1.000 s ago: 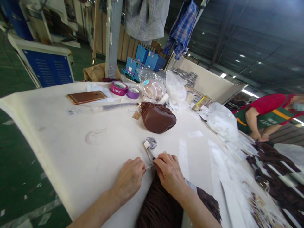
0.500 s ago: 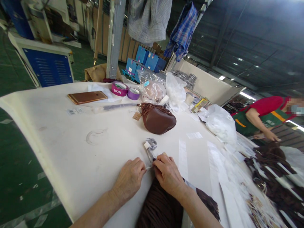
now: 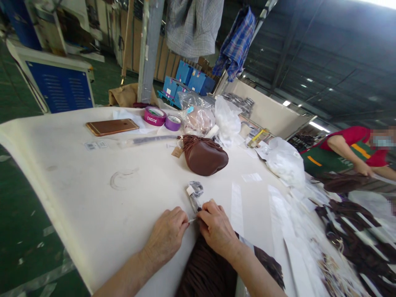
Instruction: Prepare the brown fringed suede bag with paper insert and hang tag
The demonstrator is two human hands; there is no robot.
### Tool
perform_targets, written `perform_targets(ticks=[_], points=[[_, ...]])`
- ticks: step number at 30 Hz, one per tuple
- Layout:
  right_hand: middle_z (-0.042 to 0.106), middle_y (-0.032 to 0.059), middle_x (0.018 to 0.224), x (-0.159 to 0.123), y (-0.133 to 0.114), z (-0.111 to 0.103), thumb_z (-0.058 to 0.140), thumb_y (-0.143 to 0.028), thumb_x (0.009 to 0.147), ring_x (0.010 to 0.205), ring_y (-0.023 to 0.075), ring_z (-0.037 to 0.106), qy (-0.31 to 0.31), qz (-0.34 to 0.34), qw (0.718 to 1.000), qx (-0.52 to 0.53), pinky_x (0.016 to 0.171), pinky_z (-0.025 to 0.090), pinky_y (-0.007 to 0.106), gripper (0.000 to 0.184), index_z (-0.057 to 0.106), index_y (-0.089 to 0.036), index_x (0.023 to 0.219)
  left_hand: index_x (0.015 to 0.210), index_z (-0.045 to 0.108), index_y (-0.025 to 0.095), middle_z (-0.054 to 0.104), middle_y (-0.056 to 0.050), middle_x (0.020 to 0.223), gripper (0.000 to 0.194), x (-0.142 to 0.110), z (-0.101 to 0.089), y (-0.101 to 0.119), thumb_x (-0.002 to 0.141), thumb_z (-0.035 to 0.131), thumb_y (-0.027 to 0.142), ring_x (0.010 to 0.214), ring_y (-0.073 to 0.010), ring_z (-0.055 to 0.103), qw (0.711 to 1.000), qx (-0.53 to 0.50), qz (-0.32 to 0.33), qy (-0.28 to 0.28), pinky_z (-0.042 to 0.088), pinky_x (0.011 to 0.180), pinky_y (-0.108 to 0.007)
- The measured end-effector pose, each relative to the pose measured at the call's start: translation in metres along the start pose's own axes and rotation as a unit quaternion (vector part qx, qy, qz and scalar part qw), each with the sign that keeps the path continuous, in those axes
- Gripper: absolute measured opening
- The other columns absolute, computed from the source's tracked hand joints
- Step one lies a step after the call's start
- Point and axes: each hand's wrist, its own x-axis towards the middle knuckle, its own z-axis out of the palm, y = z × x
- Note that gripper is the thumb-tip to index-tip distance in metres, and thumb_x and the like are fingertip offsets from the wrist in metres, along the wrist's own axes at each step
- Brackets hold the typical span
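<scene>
- Pinched a thin white strand (image 3: 192,220) between the fingertips of the left hand (image 3: 168,231) and right hand (image 3: 216,225), low over the table (image 3: 102,218), just in front of a small plastic-wrapped piece (image 3: 195,190).
- Gripped the strand at both sides with closed fingers; could not tell whether also gripped the wrapped piece's dark end with the right.
- Risked, most likely, snapping the strand by pulling too hard, or losing it through so slight a pinch.
- Could have dragged or creased the wrapped piece too, if joined to the strand.
- Might have snagged the dark brown bundle (image 3: 207,268), near the right wrist, by sweeping low.
- Saw a brown pouch (image 3: 206,159) with a paper tag (image 3: 177,152) farther out; judged unlikely to be knocked without reaching forward.
</scene>
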Motion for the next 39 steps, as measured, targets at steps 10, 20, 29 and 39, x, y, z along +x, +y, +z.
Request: perform_targets(ticks=[10, 20, 29, 39], points=[[0.054, 0.0044, 0.087, 0.0, 0.001, 0.001, 0.052, -0.003, 0.077, 0.087, 0.0186, 0.046, 0.019, 0.005, 0.999, 0.032, 0.074, 0.037, 0.032, 0.016, 0.06, -0.017, 0.078, 0.096, 0.054, 0.02, 0.056, -0.003, 0.095, 0.017, 0.0, 0.001, 0.004, 0.081, 0.05, 0.015, 0.083, -0.0191, 0.051, 1.0, -0.005, -0.018, 0.016, 0.039, 0.076, -0.032], [0.056, 0.004, 0.086, -0.001, 0.002, 0.003, 0.051, -0.002, 0.076, 0.087, 0.0181, 0.048, 0.037, 0.011, 0.997, 0.065, 0.078, 0.038, 0.032, 0.018, 0.06, -0.017, 0.078, 0.083, 0.058, 0.02, 0.062, -0.002, 0.086, 0.015, 0.021, 0.005, 0.013, 0.084, 0.043, 0.017, 0.083, -0.0186, 0.054, 0.998, -0.058, -0.024, -0.033, 0.035, 0.079, -0.032], [0.056, 0.0042, 0.086, 0.001, 0.005, 0.004, 0.052, -0.002, 0.075, 0.088, 0.0187, 0.049, 0.035, 0.025, 0.997, 0.066, 0.077, 0.039, 0.033, 0.016, 0.057, -0.017, 0.076, 0.067, 0.055, 0.017, 0.055, 0.002, 0.063, 0.009, 0.034, 0.002, 0.013, 0.071, 0.05, 0.011, 0.063, -0.0132, 0.05, 0.975, -0.193, -0.093, -0.064, 0.033, 0.061, -0.024], [0.054, 0.0054, 0.086, -0.002, 0.009, 0.007, 0.046, -0.002, 0.077, 0.083, 0.018, 0.05, 0.074, 0.025, 0.991, 0.107, 0.074, 0.043, 0.031, 0.018, 0.055, -0.017, 0.08, 0.071, 0.055, 0.015, 0.037, 0.009, 0.047, 0.02, 0.041, -0.003, 0.016, 0.055, 0.044, 0.013, 0.045, -0.0082, 0.031, 0.914, -0.367, -0.142, -0.097, 0.022, 0.046, -0.021]])
